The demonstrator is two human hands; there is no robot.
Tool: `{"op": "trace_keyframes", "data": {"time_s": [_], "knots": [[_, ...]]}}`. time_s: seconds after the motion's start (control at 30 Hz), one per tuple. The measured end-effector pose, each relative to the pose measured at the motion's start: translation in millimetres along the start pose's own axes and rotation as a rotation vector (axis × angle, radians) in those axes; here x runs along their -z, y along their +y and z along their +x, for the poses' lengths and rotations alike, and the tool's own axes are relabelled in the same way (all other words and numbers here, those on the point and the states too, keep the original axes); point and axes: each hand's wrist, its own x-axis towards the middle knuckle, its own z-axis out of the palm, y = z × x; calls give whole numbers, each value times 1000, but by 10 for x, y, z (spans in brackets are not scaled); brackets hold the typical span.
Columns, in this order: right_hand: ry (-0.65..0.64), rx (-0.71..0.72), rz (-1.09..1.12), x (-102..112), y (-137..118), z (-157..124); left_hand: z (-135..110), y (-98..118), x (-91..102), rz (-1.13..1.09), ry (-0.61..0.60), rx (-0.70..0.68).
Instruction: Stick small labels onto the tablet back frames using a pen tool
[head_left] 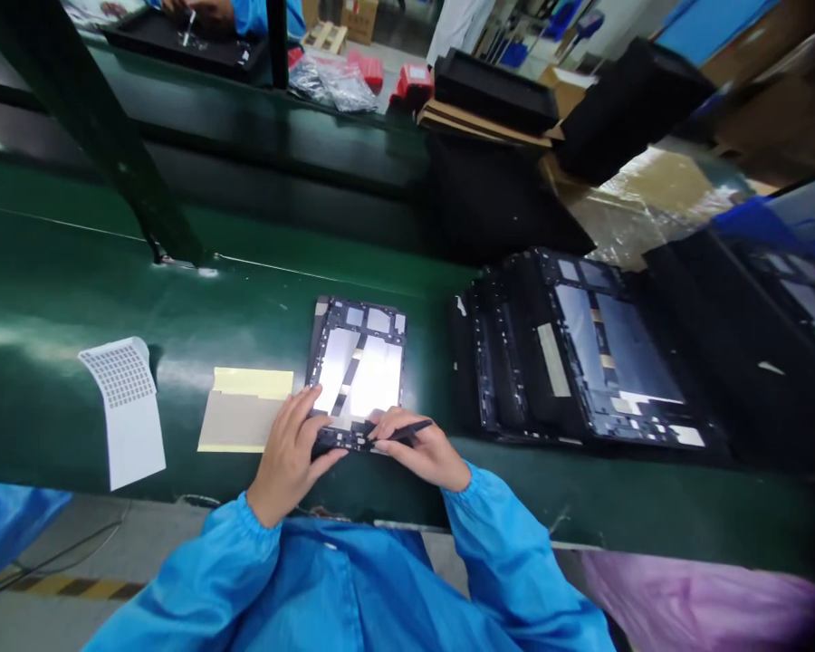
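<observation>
An opened tablet body (pixel 373 371) with bright silver panels lies on the green bench in front of me. My left hand (pixel 293 445) rests on its lower left part, fingers stretched and thumb apart along the near edge. In my right hand (pixel 417 445) is a slim black tool that looks like tweezers (pixel 411 430), pinched between the fingers. Its working end is at the tablet's lower edge, partly hidden by my fingers. Beside my left hand lies a beige sheet with yellow strips (pixel 244 421). Farther left is a white label sheet (pixel 132 412) with rows of small dark marks.
To the right, several similar tablet bodies (pixel 618 344) lean in a row between black sheets (pixel 706 335). A dark green post (pixel 101 136) rises from the bench (pixel 258 299) at the left. Across the bench are black trays (pixel 495 91), plastic bags (pixel 332 80) and another person's hands.
</observation>
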Motion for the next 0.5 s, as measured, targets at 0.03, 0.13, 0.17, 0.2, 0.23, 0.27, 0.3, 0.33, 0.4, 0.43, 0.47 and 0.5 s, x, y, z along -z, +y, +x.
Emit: {"op": "trace_keyframes", "data": {"time_s": [0.03, 0.13, 0.17, 0.2, 0.23, 0.27, 0.3, 0.33, 0.4, 0.43, 0.47, 0.5], "knots": [[-3, 0, -14, -2, 15, -8, -3, -9, 9, -7, -7, 3], [-6, -13, -48, 8, 49, -28, -9, -8, 29, -20, -19, 11], [-10, -15, -56, 12, 54, -31, -9, -4, 32, -20, -19, 12], [-15, -16, -61, 15, 56, -32, -9, 1, 33, -19, -18, 12], [-20, -18, -64, 17, 53, -31, -7, 4, 32, -18, -15, 12], [-22, -19, -64, 18, 48, -28, -6, 6, 31, -18, -13, 14], [-24, -21, -64, 18, 41, -24, -4, 7, 31, -20, -12, 16], [-24, -22, -63, 17, 34, -19, -2, 7, 30, -23, -11, 19], [-26, -22, -63, 14, 23, -12, 1, 7, 31, -32, -14, 25], [-26, -17, -64, 14, 21, -11, 3, 8, 32, -35, -15, 27], [-27, -9, -64, 13, 22, -11, 4, 9, 33, -38, -15, 28], [-27, -1, -65, 14, 24, -11, 5, 10, 35, -39, -14, 29]]}}
